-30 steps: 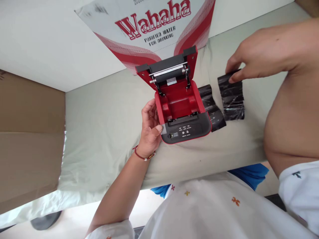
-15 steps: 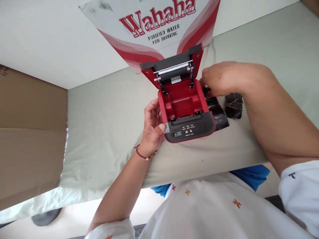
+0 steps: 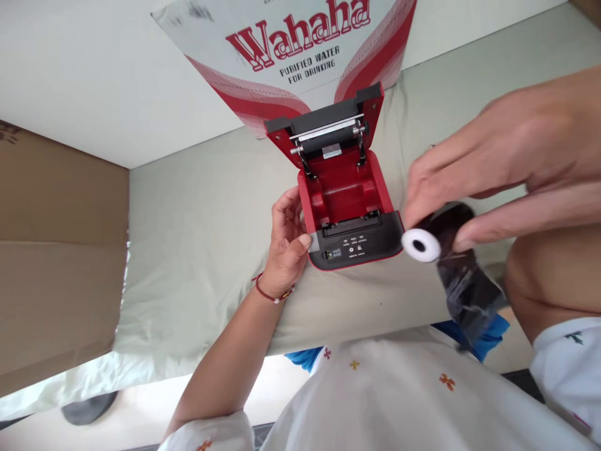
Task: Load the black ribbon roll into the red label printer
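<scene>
A red-and-black portable receipt printer [image 3: 360,235] rests on the cloth-covered table with its lid [image 3: 323,119] raised. Its red paper compartment [image 3: 345,188] has no roll in it. My left hand [image 3: 287,241] grips the printer's left side, thumb on the front corner and fingers along the wall. Right of the printer, in the air, my right hand [image 3: 479,169] pinches a paper roll [image 3: 421,245] between thumb and fingers. The roll's white end with a dark core faces me. Shiny black wrapping [image 3: 472,291] surrounds part of it and trails below, blurred by motion.
A white-and-red water carton [image 3: 307,75] stands against the wall behind the printer. At the left is a large brown cardboard box [image 3: 61,250]. The table's cloth [image 3: 201,238] reaches to the front edge, close to my body.
My right hand has come from beside the printer's right wall toward me and to the right, lifting the roll and black wrapping off the table. My left hand and the printer stay put.
</scene>
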A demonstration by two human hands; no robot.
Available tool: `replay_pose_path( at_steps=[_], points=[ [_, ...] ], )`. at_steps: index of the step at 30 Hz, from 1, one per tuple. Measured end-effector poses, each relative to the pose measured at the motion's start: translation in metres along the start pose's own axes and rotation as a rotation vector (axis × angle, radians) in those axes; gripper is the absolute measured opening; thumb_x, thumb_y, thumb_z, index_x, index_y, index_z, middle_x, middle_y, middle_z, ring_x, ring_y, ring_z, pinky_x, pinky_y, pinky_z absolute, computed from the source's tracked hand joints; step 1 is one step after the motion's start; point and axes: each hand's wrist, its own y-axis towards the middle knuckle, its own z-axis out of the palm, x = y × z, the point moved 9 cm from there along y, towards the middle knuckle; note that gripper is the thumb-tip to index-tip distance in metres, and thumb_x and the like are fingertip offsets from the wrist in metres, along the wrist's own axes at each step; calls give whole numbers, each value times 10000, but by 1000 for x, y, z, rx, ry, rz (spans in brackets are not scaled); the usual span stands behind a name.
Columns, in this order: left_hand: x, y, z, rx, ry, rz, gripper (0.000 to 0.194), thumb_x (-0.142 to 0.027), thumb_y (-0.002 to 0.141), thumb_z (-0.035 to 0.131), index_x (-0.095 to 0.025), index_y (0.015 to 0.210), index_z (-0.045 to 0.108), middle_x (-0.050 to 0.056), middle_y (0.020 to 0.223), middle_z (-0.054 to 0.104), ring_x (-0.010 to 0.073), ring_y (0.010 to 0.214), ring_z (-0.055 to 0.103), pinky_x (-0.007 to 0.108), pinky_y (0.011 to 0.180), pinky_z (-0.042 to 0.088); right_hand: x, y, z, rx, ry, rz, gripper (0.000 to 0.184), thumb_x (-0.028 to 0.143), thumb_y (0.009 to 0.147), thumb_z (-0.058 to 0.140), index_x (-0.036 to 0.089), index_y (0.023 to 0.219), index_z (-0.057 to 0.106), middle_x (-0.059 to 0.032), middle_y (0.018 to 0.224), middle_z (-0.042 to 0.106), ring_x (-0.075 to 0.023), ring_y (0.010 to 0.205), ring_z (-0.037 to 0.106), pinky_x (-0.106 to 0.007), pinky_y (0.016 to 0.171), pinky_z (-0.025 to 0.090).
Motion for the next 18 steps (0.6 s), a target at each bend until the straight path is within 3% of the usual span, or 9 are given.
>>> replay_pose_path(
  at_steps=[2,4,8,13,18],
  points=[
    [0,0,-2,-7,9,-2,831,-757,1002,946,-466,1720,646,60,1858,583,373,1758,572,557,1453,542,34,12,11,10,-131,-161,187,208,1141,839,282,1301,901,11,1232,829,-157,1011,701,-339,890,485],
    [-1,-1,-3,-11,21,-4,831,-755,1000,949,-463,1717,648,61,1849,589,367,1752,575,543,1438,555,50,31,14,-76,-276,-134,162,173,1113,837,258,1242,887,-3,1168,829,-170,934,675,-354,826,456],
    [-1,-1,-3,-14,29,-1,840,-766,998,946,-458,1718,643,60,1841,598,363,1739,587,535,1422,569,47,61,17,-202,-383,129,139,214,1124,711,213,1185,836,-47,1059,823,-206,817,646,-382,762,440],
    [-5,-1,-1,-23,26,-4,805,-744,1003,951,-451,1697,667,63,1827,625,354,1707,618,528,1382,611,36,70,17,-285,-529,367,192,162,1059,640,202,1153,803,-125,1036,813,-285,898,733,-382,706,388],
    [-6,-1,1,-9,17,-13,775,-740,1028,932,-451,1697,670,73,1809,637,359,1713,621,585,1439,568,30,84,21,-322,-496,392,352,161,1084,574,230,1314,831,-156,1192,857,-360,1040,813,-392,776,433]
  ],
)
